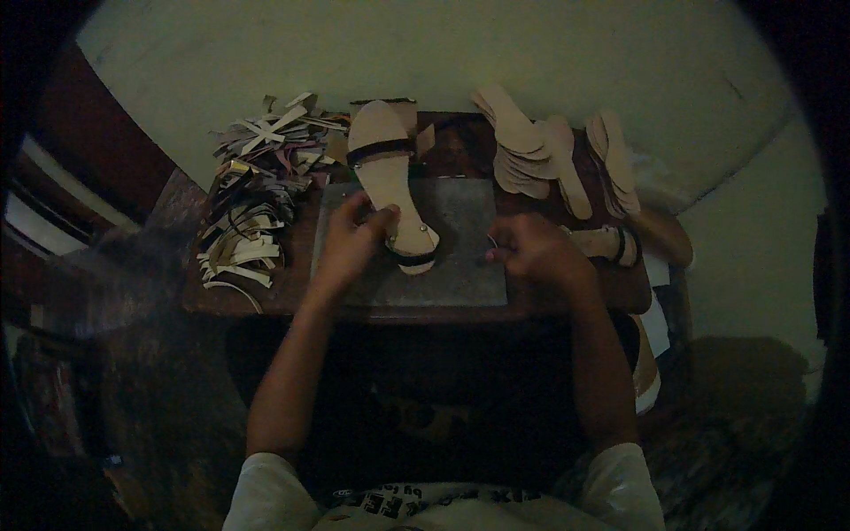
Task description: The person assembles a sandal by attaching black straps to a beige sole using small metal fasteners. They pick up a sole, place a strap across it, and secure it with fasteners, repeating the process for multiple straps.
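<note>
A flat tan sandal (pixel 386 184) with dark straps at toe and heel lies lengthwise over a grey slab (pixel 467 270), its toe pointing away from me. My left hand (pixel 350 246) grips its left edge near the middle, with the thumb on top of the sole. Small shiny studs show beside the straps. To the right, my right hand (pixel 537 250) hovers by the slab's right edge, fingers curled into a pinch. A small pale sliver shows at those fingertips, too small to name. The right hand is apart from the sandal.
Cut strips (pixel 243 239) of pale and dark material heap along the left of the brown table (pixel 301 296). Stacked tan soles (pixel 522 142) and further soles (pixel 609 159) lie at the back right. Another strapped sandal (pixel 611 245) sits beyond my right hand. A wall (pixel 425 53) rises behind.
</note>
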Motion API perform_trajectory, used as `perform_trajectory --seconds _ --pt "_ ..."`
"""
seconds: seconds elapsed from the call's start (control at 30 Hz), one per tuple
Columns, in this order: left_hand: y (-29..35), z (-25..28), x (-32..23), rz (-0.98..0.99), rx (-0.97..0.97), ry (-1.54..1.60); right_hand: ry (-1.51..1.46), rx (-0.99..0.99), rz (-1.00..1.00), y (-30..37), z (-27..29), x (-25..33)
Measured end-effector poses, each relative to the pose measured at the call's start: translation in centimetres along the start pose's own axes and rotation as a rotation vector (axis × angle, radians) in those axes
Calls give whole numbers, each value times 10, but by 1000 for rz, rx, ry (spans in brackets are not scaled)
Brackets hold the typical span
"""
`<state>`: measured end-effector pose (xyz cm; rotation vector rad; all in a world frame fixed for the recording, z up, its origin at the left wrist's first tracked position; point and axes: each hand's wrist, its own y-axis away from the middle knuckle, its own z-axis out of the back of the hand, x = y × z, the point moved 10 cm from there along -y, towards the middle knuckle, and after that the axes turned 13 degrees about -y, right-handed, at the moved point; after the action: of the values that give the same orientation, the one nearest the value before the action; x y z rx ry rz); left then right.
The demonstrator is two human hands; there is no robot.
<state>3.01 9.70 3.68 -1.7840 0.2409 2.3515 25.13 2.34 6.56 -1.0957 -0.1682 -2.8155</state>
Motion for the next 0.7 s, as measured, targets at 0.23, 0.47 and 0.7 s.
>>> perform_trajectory --seconds 0.23,0.47,0.7 --pt "4 -24 4 51 127 27 -110 -326 262 4 31 31" --pt "13 -36 -7 -46 143 79 -557 -613 268 13 64 32" --pt "14 -49 -1 54 234 214 -1106 -672 395 12 78 13"
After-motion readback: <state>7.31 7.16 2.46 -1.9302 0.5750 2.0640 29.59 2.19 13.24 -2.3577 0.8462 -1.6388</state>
